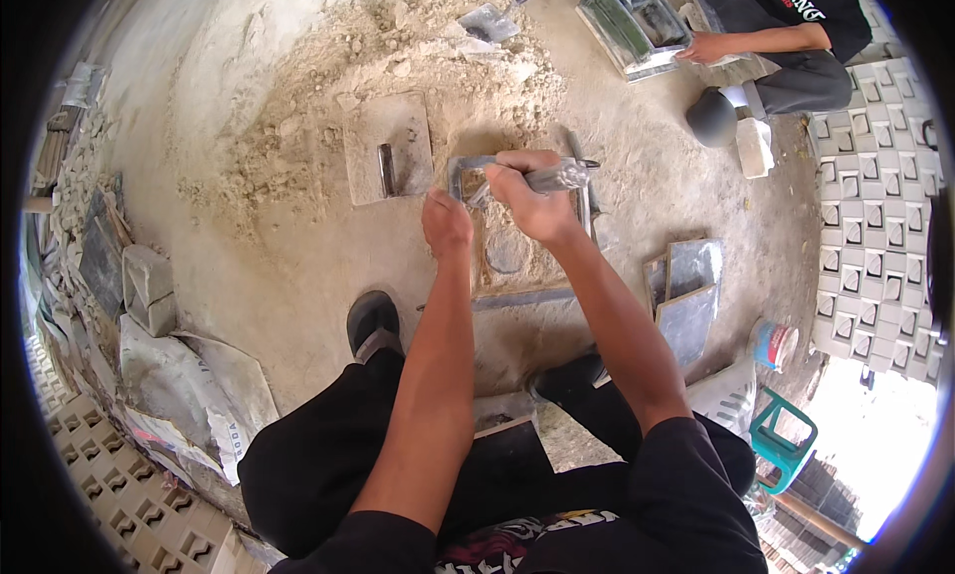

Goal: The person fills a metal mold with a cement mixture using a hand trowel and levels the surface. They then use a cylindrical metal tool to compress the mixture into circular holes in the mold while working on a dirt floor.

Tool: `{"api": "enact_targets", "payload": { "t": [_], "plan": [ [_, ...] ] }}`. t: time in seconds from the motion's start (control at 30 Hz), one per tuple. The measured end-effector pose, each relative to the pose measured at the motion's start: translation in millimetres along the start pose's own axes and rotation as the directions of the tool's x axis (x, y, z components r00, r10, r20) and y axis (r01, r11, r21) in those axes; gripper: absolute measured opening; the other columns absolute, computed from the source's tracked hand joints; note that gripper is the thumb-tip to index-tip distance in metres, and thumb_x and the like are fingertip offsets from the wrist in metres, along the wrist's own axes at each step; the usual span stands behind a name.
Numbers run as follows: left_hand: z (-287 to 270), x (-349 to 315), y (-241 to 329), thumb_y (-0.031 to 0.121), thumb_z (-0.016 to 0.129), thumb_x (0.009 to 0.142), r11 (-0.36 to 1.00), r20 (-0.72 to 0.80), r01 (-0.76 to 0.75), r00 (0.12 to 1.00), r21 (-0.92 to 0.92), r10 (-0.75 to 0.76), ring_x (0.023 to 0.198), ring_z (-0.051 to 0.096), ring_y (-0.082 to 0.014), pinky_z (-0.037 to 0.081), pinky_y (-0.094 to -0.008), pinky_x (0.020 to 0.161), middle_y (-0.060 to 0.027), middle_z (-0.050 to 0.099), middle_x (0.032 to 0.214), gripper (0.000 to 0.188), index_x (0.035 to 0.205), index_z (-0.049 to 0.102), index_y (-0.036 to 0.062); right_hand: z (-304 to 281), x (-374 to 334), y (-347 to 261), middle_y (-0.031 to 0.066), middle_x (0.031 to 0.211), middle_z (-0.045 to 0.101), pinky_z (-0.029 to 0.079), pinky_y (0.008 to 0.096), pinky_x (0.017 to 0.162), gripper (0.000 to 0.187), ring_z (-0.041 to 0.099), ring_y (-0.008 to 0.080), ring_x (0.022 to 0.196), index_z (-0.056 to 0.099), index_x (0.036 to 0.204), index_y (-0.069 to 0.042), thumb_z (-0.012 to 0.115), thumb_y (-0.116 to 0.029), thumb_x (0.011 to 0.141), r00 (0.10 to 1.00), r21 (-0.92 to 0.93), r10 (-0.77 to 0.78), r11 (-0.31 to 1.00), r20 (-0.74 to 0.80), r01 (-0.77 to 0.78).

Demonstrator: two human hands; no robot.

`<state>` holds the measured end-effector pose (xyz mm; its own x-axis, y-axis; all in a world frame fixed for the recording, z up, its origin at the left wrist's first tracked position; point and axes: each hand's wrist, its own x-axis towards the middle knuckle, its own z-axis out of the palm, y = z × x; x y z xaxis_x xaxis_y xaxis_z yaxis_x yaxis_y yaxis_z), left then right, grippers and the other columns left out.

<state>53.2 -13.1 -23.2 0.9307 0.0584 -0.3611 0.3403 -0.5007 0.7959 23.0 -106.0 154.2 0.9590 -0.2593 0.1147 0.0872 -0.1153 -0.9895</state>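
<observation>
On the ground in front of me lies a rectangular metal mold (522, 297) filled with pale sandy mix, with a rounded shape showing in its middle. My right hand (534, 198) is closed around a dusty grey bar-shaped tool (559, 177) above the mold's far part. A narrow piece sticks out under the fingers, its lower end hard to make out. My left hand (448, 224) is curled closed at the mold's left side; whatever it grips is hidden. Left of it, a dusty flat plate (360, 156) carries a short dark cylindrical bar (386, 170).
Beyond the mold spreads a sand pile (428, 72) with a shovel (489, 23). A co-worker's hand (706, 48) touches another metal mold (622, 35) at upper right. Flat plates (688, 320) lie right, near a teal stool (781, 440). Patterned blocks (875, 216) stand stacked far right.
</observation>
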Motion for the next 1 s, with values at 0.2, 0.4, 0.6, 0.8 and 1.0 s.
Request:
{"api": "enact_targets", "payload": {
  "t": [0.2, 0.4, 0.6, 0.8, 1.0],
  "plan": [
    [-4, -2, 5, 0.036, 0.023, 0.099, 0.998, -0.004, 0.031, 0.999, -0.055, -0.032, 0.099, 0.056, -0.0497, 0.041, -0.0530, 0.087, -0.0305, 0.063, 0.102, 0.057, 0.096, 0.063, -0.0048, -1, -48, -6, 0.0011, 0.051, 0.038, 0.023, 0.0285, 0.044, 0.032, 0.029, 0.0078, 0.048, 0.033, 0.054, -0.004, 0.044, 0.000, 0.085, 0.983, -0.059, -0.019, 0.998, -0.182, 0.008],
    [-5, -5, 9, 0.037, 0.023, 0.099, 0.998, -0.021, 0.046, 0.999, -0.036, -0.046, 0.098, 0.056, -0.0501, 0.041, -0.0527, 0.086, -0.0313, 0.062, 0.099, 0.058, 0.092, 0.062, -0.0057, -6, -65, -8, 0.0000, 0.053, 0.040, 0.025, 0.0274, 0.047, 0.031, 0.032, 0.0081, 0.050, 0.039, 0.055, -0.003, 0.045, -0.006, 0.085, 0.951, 0.163, -0.001, 0.985, -0.309, 0.053],
    [-4, -5, 9, 0.035, 0.023, 0.099, 0.998, -0.023, 0.054, 0.998, -0.025, -0.055, 0.097, 0.056, -0.0499, 0.042, -0.0531, 0.086, -0.0307, 0.063, 0.099, 0.057, 0.095, 0.063, -0.0053, -8, -68, -2, 0.0007, 0.052, 0.040, 0.025, 0.0292, 0.047, 0.034, 0.031, 0.0081, 0.050, 0.039, 0.055, -0.003, 0.044, -0.006, 0.088, 0.963, 0.134, -0.006, 0.990, -0.271, 0.044],
    [-2, -4, 3, 0.033, 0.025, 0.098, 0.998, 0.008, -0.007, 1.000, -0.061, 0.008, 0.096, 0.057, -0.0482, 0.042, -0.0510, 0.084, -0.0293, 0.063, 0.099, 0.053, 0.096, 0.062, -0.0046, -2, -68, -3, 0.0028, 0.052, 0.036, 0.023, 0.0291, 0.047, 0.034, 0.030, 0.0107, 0.048, 0.034, 0.056, -0.004, 0.040, -0.008, 0.089, 0.949, 0.104, 0.031, 0.995, -0.312, 0.001],
    [-6, -10, -15, 0.030, 0.028, 0.099, 0.937, -0.031, -0.143, 0.990, -0.317, 0.141, 0.102, 0.057, -0.0434, 0.041, -0.0481, 0.088, -0.0263, 0.062, 0.104, 0.046, 0.106, 0.060, -0.0023, 14, -62, -10, 0.0005, 0.050, 0.034, 0.024, 0.0282, 0.046, 0.037, 0.029, 0.0089, 0.046, 0.032, 0.054, -0.007, 0.039, -0.007, 0.091, 0.898, 0.089, 0.038, 0.996, -0.439, 0.002]
  ]
}}
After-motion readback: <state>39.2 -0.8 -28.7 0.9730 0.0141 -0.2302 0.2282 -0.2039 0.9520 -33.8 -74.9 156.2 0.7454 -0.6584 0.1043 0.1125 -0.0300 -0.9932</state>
